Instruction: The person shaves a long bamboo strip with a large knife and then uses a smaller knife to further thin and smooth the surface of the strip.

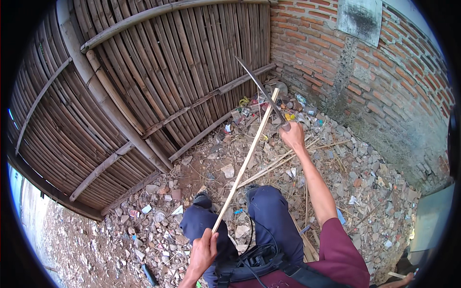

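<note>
My left hand point(203, 252) is closed around the lower end of a long pale bamboo strip point(247, 159), which slants up and away between my knees. In my right hand point(292, 136) is the handle of a machete point(260, 84) with a long dark blade pointing up and to the left. The blade crosses the strip near its far end; whether it touches or cuts into the wood I cannot tell. More split bamboo strips point(270, 169) lie on the rubble beyond my right knee.
Broken stones and litter point(158, 211) cover the ground. A bamboo slat wall point(168, 62) rises at the left, meeting a brick wall point(384, 81) at the back right. A dark, narrow object point(150, 275) lies at lower left. Another person's hand point(401, 282) shows at lower right.
</note>
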